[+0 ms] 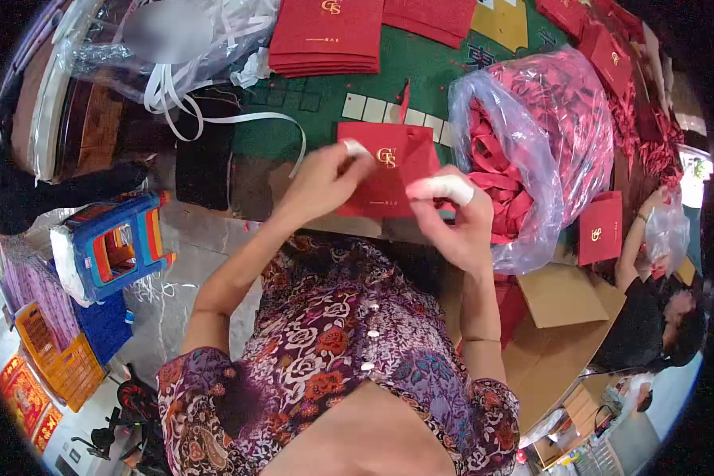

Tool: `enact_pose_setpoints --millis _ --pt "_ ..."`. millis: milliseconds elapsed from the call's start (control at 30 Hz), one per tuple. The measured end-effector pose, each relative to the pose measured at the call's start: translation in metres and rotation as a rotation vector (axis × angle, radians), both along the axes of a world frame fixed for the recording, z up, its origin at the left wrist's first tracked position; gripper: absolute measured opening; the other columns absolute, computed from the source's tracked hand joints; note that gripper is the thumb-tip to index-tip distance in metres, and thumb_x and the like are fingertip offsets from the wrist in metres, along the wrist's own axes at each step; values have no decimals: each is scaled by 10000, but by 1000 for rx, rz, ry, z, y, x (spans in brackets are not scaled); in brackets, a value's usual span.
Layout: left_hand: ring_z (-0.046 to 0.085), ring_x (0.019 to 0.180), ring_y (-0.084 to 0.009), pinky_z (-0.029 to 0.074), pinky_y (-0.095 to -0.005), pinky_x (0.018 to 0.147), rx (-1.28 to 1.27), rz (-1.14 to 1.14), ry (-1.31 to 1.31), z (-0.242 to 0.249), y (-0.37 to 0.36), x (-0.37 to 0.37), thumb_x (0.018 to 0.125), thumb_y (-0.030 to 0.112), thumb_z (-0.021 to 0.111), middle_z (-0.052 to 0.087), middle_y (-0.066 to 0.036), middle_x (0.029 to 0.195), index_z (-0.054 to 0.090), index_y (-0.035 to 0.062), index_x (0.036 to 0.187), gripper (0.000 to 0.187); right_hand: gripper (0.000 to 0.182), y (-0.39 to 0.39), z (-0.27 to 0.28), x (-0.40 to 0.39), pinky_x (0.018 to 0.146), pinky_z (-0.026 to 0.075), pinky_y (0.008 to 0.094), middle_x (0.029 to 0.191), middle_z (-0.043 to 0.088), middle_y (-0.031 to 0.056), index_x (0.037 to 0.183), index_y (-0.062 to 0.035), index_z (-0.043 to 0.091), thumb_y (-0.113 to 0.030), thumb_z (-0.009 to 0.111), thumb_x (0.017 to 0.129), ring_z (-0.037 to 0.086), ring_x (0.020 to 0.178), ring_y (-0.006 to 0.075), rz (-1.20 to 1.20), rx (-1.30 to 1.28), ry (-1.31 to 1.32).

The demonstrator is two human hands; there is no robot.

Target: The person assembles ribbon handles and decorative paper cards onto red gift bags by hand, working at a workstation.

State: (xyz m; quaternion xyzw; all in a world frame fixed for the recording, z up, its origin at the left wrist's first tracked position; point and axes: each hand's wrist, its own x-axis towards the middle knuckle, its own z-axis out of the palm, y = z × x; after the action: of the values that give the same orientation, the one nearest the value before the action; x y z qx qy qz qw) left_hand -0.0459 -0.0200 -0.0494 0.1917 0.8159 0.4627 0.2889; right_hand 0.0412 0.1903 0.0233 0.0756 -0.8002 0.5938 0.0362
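Mid-frame, a red bag [389, 170] was held by both hands, left hand [321, 182] and right hand [452, 218], fingers pinched on it. Finished bags [325, 36] were stacked upper middle; a sack of red ribbons [531, 151] was left waiting at right.

Both forearms raised, hands close together: left hand [321, 184] fingers pinched; right hand [452, 218] curled, forefinger taped.

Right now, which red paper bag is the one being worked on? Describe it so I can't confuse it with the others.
Start at the green table, then find the clear plastic sack of red ribbons. Just left of it, the red paper bag is held between both hands at the table's near edge. Unlike the stacked bags, it is alone and in hand.
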Motion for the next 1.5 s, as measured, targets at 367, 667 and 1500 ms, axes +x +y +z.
enact_pose_setpoints --millis 367,667,1500 --pt "552 1010 -363 463 -430 887 -163 47 713 -16 3 -25 828 94 716 593 -157 1083 656 36 1111 295 124 -33 -85 -51 698 547 318 850 725 126 976 -17 703 -96 703 880 719 751 205 -320 346 -51" --pt "546 969 -349 473 -439 834 -79 88 752 -2 9 -22 803 65 701 561 -146 993 661 10 980 190 143 -43 -78 -51 669 544 324 798 723 112 926 -31 715 -140 725 834 714 716 214 -373 379 -88" --pt "580 946 -371 489 -452 818 75 14 561 5 20 -18 809 60 696 609 -147 936 623 29 943 155 152 -20 -39 -39 748 527 371 889 690 157 998 -24 710 -130 693 891 685 846 321 -361 419 6"
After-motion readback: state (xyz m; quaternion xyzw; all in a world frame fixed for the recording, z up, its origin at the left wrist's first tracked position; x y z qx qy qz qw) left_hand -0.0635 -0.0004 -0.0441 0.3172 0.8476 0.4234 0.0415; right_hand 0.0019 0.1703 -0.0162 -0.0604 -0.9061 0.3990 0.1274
